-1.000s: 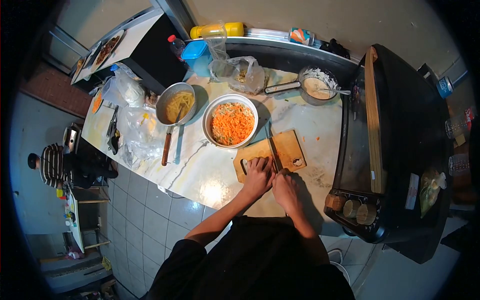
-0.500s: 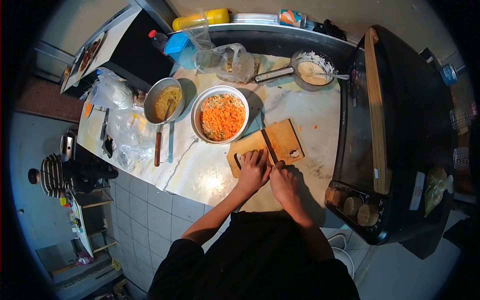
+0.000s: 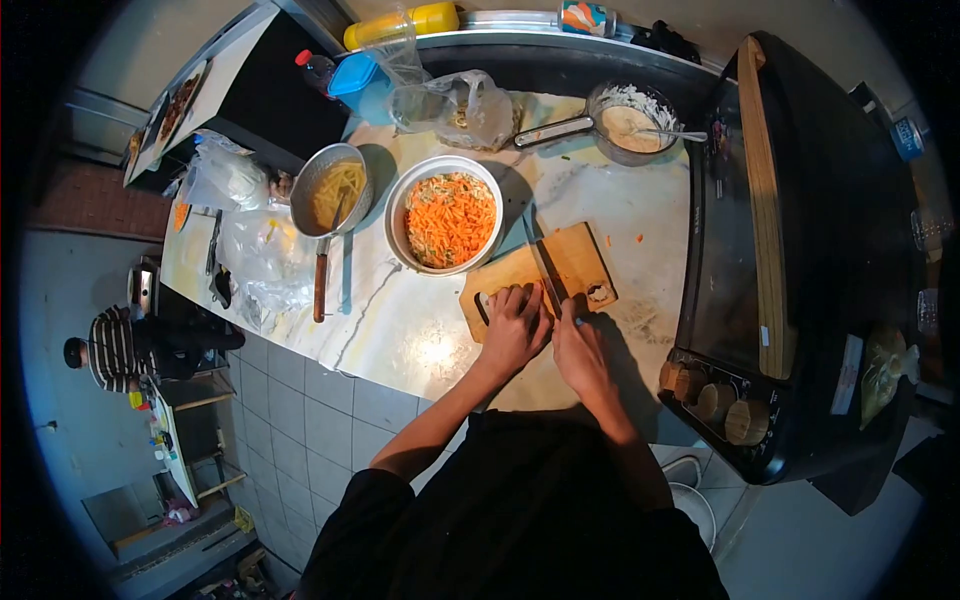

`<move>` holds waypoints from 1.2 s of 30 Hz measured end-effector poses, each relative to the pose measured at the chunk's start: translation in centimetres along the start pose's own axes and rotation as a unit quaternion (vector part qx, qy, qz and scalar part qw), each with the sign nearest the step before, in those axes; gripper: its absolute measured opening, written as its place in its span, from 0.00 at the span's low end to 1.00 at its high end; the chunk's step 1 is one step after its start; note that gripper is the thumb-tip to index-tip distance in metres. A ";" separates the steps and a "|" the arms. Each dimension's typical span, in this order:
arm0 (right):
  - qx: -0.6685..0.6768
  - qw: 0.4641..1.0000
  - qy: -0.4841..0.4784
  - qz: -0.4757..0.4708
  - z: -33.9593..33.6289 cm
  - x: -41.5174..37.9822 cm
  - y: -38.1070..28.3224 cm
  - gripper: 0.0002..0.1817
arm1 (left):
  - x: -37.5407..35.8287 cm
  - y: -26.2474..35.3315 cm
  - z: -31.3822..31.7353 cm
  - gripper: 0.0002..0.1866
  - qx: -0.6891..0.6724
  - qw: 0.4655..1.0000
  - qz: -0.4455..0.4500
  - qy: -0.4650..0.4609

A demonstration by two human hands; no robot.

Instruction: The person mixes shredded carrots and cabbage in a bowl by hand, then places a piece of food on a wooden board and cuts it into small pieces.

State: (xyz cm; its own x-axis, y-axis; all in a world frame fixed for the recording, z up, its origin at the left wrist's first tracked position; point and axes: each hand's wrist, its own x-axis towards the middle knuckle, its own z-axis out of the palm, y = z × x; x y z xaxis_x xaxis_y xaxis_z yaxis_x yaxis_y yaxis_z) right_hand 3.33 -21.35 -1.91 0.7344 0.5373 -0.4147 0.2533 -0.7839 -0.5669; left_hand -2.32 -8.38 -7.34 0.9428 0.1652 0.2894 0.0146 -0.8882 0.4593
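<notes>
A wooden cutting board (image 3: 580,250) lies on the marble-patterned table. My right hand (image 3: 582,352) is closed around the handle of a knife (image 3: 545,262), whose blade points away from me across the board. Left of the blade, my left hand (image 3: 516,328) presses down with bent fingers. A bit of orange carrot (image 3: 543,287) shows at its fingertips; the rest under the fingers is hidden. Just beyond the board stands a white bowl (image 3: 394,228) filled with shredded carrot (image 3: 450,222) and paler shreds.
A pot (image 3: 368,190) of pale strips in liquid stands left, beside plastic bags (image 3: 262,260). At the back are a blue-lidded container (image 3: 353,76) and a pan (image 3: 660,152) of batter with a fork. A black oven (image 3: 830,220) borders the right. Another person (image 3: 120,350) is far left.
The knife has slid forward, away from me, so more of its blade reaches past the board. My left hand stays on the board. The whole view has shifted slightly.
</notes>
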 end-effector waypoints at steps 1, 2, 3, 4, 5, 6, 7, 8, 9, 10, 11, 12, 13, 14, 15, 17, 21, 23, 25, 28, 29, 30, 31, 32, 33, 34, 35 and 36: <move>0.023 1.000 -0.004 -0.005 -0.1 0.0 -0.1 0.17 | 0.0 0.0 0.0 0.25 -0.002 1.000 0.004 0.005; 0.046 0.999 -0.009 -0.009 -0.1 0.0 0.0 0.17 | 0.0 -0.1 0.1 0.25 -0.003 1.000 0.004 0.002; 0.046 0.999 -0.010 -0.007 0.1 -0.1 0.1 0.17 | 0.0 -0.1 0.1 0.25 -0.001 1.000 -0.005 -0.007; 0.022 1.000 -0.005 -0.018 0.5 -0.1 0.2 0.17 | 0.0 0.0 0.1 0.25 0.002 1.000 -0.013 -0.016; -0.003 1.000 0.000 -0.030 0.7 -0.2 0.3 0.18 | 0.0 -0.1 0.3 0.25 0.001 1.000 -0.014 -0.017; -0.002 1.000 -0.002 -0.029 0.7 -0.2 0.2 0.18 | -0.1 -0.1 0.4 0.25 0.004 1.000 -0.009 -0.003; -0.019 0.999 0.012 -0.035 0.8 -0.3 0.0 0.18 | -0.1 -0.1 0.5 0.24 0.007 1.000 -0.005 0.010; -0.036 0.998 0.026 -0.040 0.8 -0.3 -0.1 0.17 | -0.2 -0.1 0.5 0.24 0.006 1.000 -0.006 0.009; -0.036 0.998 0.025 -0.039 0.8 -0.3 -0.2 0.17 | -0.1 -0.1 0.5 0.24 0.006 1.000 -0.004 0.009; -0.029 0.999 0.019 -0.039 0.8 -0.3 -0.3 0.16 | -0.1 -0.1 0.5 0.24 0.007 1.000 -0.003 0.009; -0.022 0.999 0.013 -0.039 0.8 -0.2 -0.4 0.15 | -0.1 0.0 0.4 0.24 0.006 1.000 -0.004 0.009; -0.022 0.999 0.012 -0.040 0.8 -0.2 -0.6 0.15 | 0.1 0.2 0.1 0.24 0.006 1.000 -0.002 0.007; -0.020 0.999 0.010 -0.034 0.8 -0.1 -0.7 0.14 | 0.1 0.3 -0.1 0.23 0.006 1.000 0.001 0.005; -0.017 0.999 0.008 -0.028 0.8 -0.1 -0.9 0.13 | 0.0 0.2 -0.1 0.23 0.006 1.000 0.000 0.005; -0.018 0.999 0.008 -0.028 1.0 -0.1 -0.9 0.13 | -0.1 0.2 0.0 0.24 0.011 1.000 0.000 0.005; -0.022 0.999 0.023 -0.031 1.3 -0.2 -1.0 0.11 | -0.2 0.0 0.3 0.24 0.014 1.000 0.001 0.005; -0.021 0.999 0.015 -0.021 1.5 -0.1 -1.0 0.11 | -0.3 -0.2 0.6 0.26 0.004 1.000 -0.008 -0.003; -0.034 0.999 0.023 -0.031 1.5 -0.1 -0.9 0.11 | -0.3 -0.2 0.6 0.26 0.005 1.000 -0.008 0.000; -0.031 0.999 0.018 -0.031 1.6 0.0 -0.8 0.11 | -0.3 -0.1 0.4 0.27 0.000 1.000 -0.015 -0.009; -0.020 0.999 0.005 -0.024 1.6 0.1 -0.9 0.11 | -0.1 0.0 0.1 0.26 0.013 1.000 0.000 -0.002; -0.014 1.000 -0.004 -0.018 1.5 0.1 -0.9 0.10 | -0.1 0.0 0.2 0.26 0.013 1.000 0.000 -0.003; -0.014 1.000 -0.004 -0.017 1.7 0.1 -0.8 0.10 | -0.2 0.0 0.2 0.26 0.014 1.000 -0.002 -0.004; -0.014 1.000 -0.001 -0.014 2.1 0.1 -0.6 0.10 | -0.1 -0.1 0.3 0.27 0.016 1.000 -0.004 -0.006; -0.014 1.000 0.002 -0.011 2.3 0.2 -0.5 0.10 | -0.1 -0.2 0.4 0.27 0.017 1.000 -0.005 -0.006; -0.012 1.000 -0.001 -0.011 2.4 0.2 -0.5 0.10 | -0.1 -0.2 0.3 0.27 0.016 1.000 -0.002 -0.012; -0.017 1.000 -0.005 -0.008 2.6 0.2 -0.5 0.10 | -0.2 -0.3 0.3 0.27 0.014 1.000 0.002 -0.017; -0.022 1.000 -0.008 -0.005 2.6 0.2 -0.5 0.10 | -0.3 -0.3 0.3 0.27 0.014 1.000 0.001 -0.020; -0.022 1.000 -0.010 -0.003 2.7 0.2 -0.5 0.10 | -0.4 -0.3 0.2 0.27 0.012 1.000 0.003 -0.022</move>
State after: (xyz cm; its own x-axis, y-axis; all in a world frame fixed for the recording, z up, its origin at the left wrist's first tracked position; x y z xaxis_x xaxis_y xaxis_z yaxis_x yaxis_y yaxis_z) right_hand 1.67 -20.03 -3.58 0.7198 0.5483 -0.4258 0.2854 -0.7928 -0.5385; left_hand -2.61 -8.22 -7.78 0.9569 0.1417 0.2535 0.0171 -0.8988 0.4380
